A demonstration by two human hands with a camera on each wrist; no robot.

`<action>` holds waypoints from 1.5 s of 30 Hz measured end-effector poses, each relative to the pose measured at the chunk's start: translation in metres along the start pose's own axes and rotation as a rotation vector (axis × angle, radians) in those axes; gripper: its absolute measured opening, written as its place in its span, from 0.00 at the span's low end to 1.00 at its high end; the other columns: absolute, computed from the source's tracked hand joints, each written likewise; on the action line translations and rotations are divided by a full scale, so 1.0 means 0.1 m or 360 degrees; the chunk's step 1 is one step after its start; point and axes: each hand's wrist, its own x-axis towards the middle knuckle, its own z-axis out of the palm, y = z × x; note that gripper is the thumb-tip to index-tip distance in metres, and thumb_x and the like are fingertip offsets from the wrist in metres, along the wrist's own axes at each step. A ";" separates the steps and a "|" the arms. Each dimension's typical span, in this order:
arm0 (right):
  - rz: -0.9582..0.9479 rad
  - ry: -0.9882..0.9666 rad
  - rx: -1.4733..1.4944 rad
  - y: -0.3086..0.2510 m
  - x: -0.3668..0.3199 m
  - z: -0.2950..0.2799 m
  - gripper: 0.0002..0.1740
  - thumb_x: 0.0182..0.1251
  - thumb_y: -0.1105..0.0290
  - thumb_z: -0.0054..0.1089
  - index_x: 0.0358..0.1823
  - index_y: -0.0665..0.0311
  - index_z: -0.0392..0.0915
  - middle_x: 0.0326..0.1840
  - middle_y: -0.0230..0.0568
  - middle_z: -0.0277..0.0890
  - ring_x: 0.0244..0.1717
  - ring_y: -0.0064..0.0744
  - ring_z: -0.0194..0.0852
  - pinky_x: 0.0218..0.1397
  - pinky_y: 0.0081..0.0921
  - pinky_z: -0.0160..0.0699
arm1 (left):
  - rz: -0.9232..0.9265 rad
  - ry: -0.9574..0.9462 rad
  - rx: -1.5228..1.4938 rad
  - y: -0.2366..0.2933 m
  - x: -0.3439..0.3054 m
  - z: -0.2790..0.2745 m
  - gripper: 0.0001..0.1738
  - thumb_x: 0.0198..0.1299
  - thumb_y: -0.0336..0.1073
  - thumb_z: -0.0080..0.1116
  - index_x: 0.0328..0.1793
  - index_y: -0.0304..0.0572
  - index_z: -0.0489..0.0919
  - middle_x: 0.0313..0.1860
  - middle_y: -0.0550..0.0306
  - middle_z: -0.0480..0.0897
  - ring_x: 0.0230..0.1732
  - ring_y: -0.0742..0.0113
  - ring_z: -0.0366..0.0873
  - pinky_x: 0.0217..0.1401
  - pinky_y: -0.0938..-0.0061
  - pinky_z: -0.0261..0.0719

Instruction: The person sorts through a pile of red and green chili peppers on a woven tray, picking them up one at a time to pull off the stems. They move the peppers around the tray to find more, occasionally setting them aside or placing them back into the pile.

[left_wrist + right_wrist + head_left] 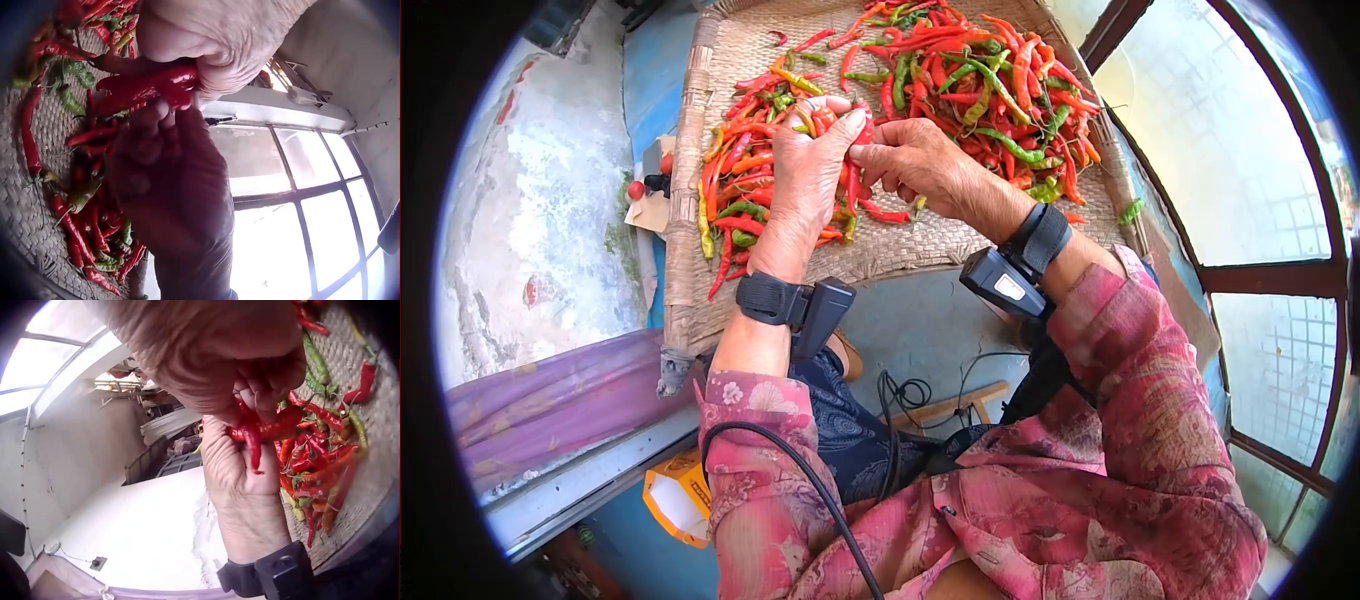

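Red peppers [860,130] are gripped in the left hand [805,165], whose fingers curl round them above the woven tray. The right hand [920,168] meets it from the right, thumb and index finger pinching a red pepper at the left hand's thumb. In the left wrist view, glossy red peppers [147,87] lie between the two hands. The right wrist view shows a bent red pepper [252,440] hanging across the left palm [234,475], under the right hand's [219,356] curled fingers. Parts of the held peppers are hidden by the fingers.
The woven tray [900,245] bears heaps of red, green and orange peppers [1010,90] on both sides of the hands. Black cables [905,392] and a wooden piece [960,405] lie below. A purple cloth [570,400] is at the left, windows [1250,130] at the right.
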 end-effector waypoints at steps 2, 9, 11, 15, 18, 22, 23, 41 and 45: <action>0.0097 0.0109 0.0057 0.00 -0.01 0.01 0.14 0.60 0.59 0.59 0.27 0.64 0.74 0.22 0.30 0.74 0.16 0.15 0.61 0.15 0.15 0.57 | -0.0024 -0.0014 -0.0019 0.01 -0.02 0.00 0.08 0.54 0.27 0.60 0.40 0.38 0.74 0.31 0.60 0.78 0.29 0.76 0.75 0.32 0.80 0.76; -0.0106 0.0179 0.0003 -0.22 0.00 -0.26 0.10 0.57 0.63 0.57 0.29 0.63 0.74 0.21 0.27 0.70 0.18 0.13 0.63 0.16 0.13 0.58 | 0.0006 0.0097 0.0058 0.05 0.02 -0.15 0.10 0.56 0.27 0.57 0.44 0.38 0.74 0.36 0.56 0.79 0.33 0.71 0.78 0.36 0.78 0.77; -0.0296 0.0268 0.0560 -0.17 0.15 -0.52 0.13 0.60 0.60 0.58 0.32 0.65 0.75 0.24 0.31 0.73 0.20 0.15 0.63 0.17 0.14 0.60 | 0.0027 0.0099 0.0109 0.07 0.01 -0.19 0.10 0.56 0.27 0.56 0.45 0.39 0.74 0.37 0.56 0.80 0.31 0.72 0.78 0.34 0.80 0.77; -0.0305 0.0434 0.0746 -0.13 0.23 -0.71 0.21 0.63 0.53 0.56 0.37 0.68 0.77 0.28 0.35 0.75 0.22 0.21 0.67 0.20 0.19 0.67 | -0.0023 -0.0048 0.0082 0.09 -0.04 -0.15 0.09 0.57 0.27 0.56 0.44 0.39 0.74 0.37 0.56 0.80 0.30 0.74 0.77 0.34 0.81 0.76; -0.0471 0.0239 -0.0224 -0.19 0.03 -0.37 0.22 0.66 0.51 0.49 0.38 0.67 0.76 0.24 0.29 0.72 0.23 0.16 0.66 0.21 0.16 0.64 | -0.0021 -0.0195 0.0133 0.09 -0.07 -0.07 0.08 0.58 0.28 0.56 0.44 0.40 0.74 0.36 0.59 0.79 0.29 0.76 0.76 0.33 0.82 0.76; -0.0605 -0.0079 -0.0723 -0.19 0.04 -0.27 0.21 0.68 0.54 0.46 0.34 0.67 0.77 0.22 0.31 0.74 0.23 0.20 0.69 0.24 0.20 0.70 | 0.0005 -0.0264 0.0167 0.07 -0.05 -0.05 0.08 0.59 0.29 0.56 0.44 0.40 0.74 0.34 0.62 0.78 0.29 0.78 0.74 0.33 0.84 0.74; -0.0605 -0.0081 -0.0722 -0.15 0.06 -0.28 0.21 0.68 0.54 0.46 0.34 0.67 0.77 0.22 0.31 0.74 0.23 0.20 0.69 0.24 0.20 0.70 | -0.0022 -0.0261 0.0158 0.07 -0.05 -0.04 0.08 0.59 0.30 0.56 0.44 0.40 0.74 0.35 0.62 0.78 0.29 0.77 0.74 0.34 0.83 0.74; -0.0427 0.0516 -0.0286 -0.20 0.08 -0.68 0.21 0.64 0.57 0.48 0.25 0.70 0.76 0.17 0.34 0.71 0.16 0.22 0.63 0.22 0.22 0.65 | -0.0251 -0.0024 -0.0297 0.12 0.06 -0.21 0.18 0.62 0.41 0.54 0.53 0.38 0.73 0.39 0.58 0.77 0.35 0.74 0.74 0.38 0.78 0.78; -0.0130 0.0555 0.0336 -0.18 0.05 -0.55 0.27 0.67 0.52 0.45 0.28 0.73 0.76 0.19 0.35 0.72 0.17 0.21 0.61 0.20 0.17 0.62 | -0.0190 -0.0032 -0.0453 0.06 0.11 -0.26 0.17 0.62 0.37 0.54 0.54 0.36 0.71 0.41 0.55 0.78 0.40 0.69 0.76 0.44 0.74 0.79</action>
